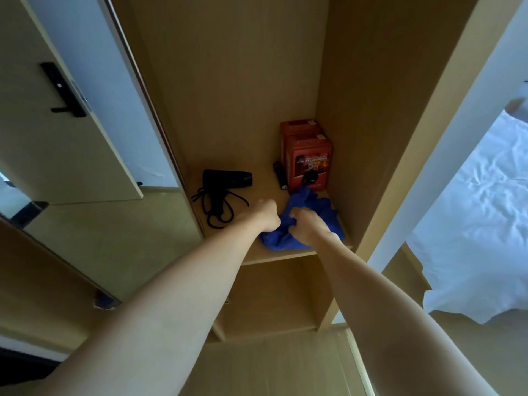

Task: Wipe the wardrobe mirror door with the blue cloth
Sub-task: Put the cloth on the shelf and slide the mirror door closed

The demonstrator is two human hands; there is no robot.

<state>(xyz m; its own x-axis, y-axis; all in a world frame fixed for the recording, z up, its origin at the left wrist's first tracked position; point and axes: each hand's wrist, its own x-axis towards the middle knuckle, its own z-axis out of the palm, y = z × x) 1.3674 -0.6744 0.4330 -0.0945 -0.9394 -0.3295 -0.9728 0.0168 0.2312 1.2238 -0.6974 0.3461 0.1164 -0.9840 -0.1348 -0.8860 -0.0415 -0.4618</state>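
The blue cloth (314, 208) lies crumpled on a wooden shelf (283, 257) inside the open wardrobe, toward its right side. My right hand (307, 227) rests on top of the cloth with its fingers curled into the fabric. My left hand (267, 215) is at the cloth's left edge, fingers closed on it. The mirror door (65, 115) stands at the left, slid aside, and reflects a room door with a black handle.
On the same shelf lie a black hair dryer (228, 180) with its coiled cord, a black torch (280, 175) and two red boxes (310, 155) in the back right corner. A lower shelf (265, 330) is below. A white bed (471, 218) is at the right.
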